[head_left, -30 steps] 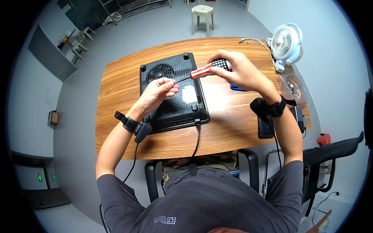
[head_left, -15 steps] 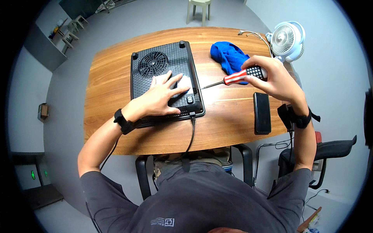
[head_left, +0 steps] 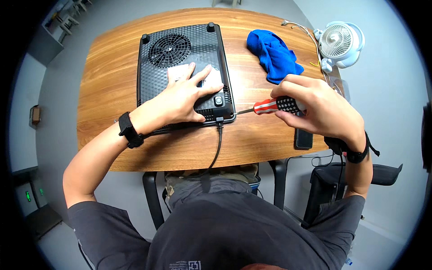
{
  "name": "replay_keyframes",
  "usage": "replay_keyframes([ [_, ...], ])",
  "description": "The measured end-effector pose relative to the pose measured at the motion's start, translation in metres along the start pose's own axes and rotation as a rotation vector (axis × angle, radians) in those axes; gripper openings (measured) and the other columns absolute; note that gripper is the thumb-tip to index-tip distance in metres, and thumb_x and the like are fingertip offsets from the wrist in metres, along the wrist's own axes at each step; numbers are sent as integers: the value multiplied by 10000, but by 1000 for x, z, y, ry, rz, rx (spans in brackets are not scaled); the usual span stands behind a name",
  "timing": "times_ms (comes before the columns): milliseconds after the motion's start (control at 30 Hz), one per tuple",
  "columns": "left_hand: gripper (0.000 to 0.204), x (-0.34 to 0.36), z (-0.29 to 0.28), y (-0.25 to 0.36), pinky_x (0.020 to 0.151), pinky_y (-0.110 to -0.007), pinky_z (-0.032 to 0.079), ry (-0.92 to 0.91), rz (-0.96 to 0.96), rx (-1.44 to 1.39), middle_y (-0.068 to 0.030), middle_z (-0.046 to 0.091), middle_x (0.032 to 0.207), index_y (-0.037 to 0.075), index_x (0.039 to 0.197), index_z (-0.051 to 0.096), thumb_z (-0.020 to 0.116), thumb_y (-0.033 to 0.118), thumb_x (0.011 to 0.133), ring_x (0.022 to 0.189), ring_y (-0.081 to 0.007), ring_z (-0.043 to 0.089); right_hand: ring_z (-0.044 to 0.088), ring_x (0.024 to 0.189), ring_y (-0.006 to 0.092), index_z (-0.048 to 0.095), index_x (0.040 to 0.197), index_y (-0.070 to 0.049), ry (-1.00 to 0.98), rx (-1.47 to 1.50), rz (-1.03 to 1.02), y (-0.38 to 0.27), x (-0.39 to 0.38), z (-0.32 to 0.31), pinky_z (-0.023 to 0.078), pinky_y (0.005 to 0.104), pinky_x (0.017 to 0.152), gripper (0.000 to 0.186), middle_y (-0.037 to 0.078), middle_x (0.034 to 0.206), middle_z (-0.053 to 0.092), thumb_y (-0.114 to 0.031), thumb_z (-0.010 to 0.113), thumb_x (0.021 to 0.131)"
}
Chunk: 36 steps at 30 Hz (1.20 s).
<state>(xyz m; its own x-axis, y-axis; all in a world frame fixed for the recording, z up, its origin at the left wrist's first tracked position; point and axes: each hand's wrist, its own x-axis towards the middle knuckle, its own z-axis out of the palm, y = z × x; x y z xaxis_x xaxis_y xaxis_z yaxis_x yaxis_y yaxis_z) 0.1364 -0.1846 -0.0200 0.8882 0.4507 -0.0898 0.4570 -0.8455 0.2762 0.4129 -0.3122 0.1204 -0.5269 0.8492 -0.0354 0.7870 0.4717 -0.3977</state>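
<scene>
A black induction cooker [head_left: 155,83] lies upside down on the table, its round fan grille, rubber feet and white label facing up. My left hand [head_left: 180,96] lies spread over the label and holds nothing. In my right hand [head_left: 317,105] is a screwdriver [head_left: 266,107] with a red-and-white striped, starred handle, gripped by the fingers and held nearly level. Its shaft points left, with the tip at the cooker's near right corner; I cannot tell whether it sits in a screw. A black cord [head_left: 219,143] leaves the cooker's near edge.
A blue cloth [head_left: 275,57] lies crumpled beyond my right hand. Partly under that hand is a black phone [head_left: 303,139] on the wooden table [head_left: 108,81]. A white fan [head_left: 338,42] stands at the far right, its cable along the edge. A black chair [head_left: 355,175] is at the right.
The screwdriver tip has moved nearer to me, from the cooker's right side to its near right corner. My right hand came with it and now covers part of the phone. The view has shifted.
</scene>
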Motion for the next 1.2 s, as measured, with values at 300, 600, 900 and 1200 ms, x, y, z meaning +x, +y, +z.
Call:
replay_keyframes([
  [300, 976, -2, 1, 1, 1081, -817, 260, -7, -18, 15, -185, 230, 1675, 327, 1535, 463, 924, 319, 675, 1497, -535, 226, 653, 788, 357, 620, 1028, -17, -75, -110, -25, -20, 22, 4, 540, 426, 681, 249, 140, 913, 612, -113, 766, 851],
  [600, 984, -1, 3, 1, 1085, -814, 251, 2, -14, 45, -179, 236, 1676, 331, 1540, 456, 920, 304, 673, 1497, -525, 241, 642, 759, 349, 608, 1032, -20, -111, -168, -14, -23, 32, 11, 535, 418, 667, 274, 132, 903, 594, -118, 784, 845],
  [900, 996, -1, 2, 2, 1104, -812, 234, 2, -24, 1, -162, 210, 1687, 320, 1539, 457, 927, 265, 662, 1511, -514, 211, 679, 825, 407, 568, 1017, 19, -181, -215, 55, -28, 59, 16, 541, 457, 693, 326, 241, 909, 671, -250, 728, 923],
  [1200, 965, -1, -1, 4, 1130, -681, 371, 31, 1, 54, -213, 291, 1645, 291, 1511, 500, 936, 319, 651, 1469, -551, 279, 680, 882, 402, 485, 1246, 8, -13, -322, -36, -25, 60, 15, 549, 460, 727, 396, 245, 1034, 610, -186, 655, 946],
])
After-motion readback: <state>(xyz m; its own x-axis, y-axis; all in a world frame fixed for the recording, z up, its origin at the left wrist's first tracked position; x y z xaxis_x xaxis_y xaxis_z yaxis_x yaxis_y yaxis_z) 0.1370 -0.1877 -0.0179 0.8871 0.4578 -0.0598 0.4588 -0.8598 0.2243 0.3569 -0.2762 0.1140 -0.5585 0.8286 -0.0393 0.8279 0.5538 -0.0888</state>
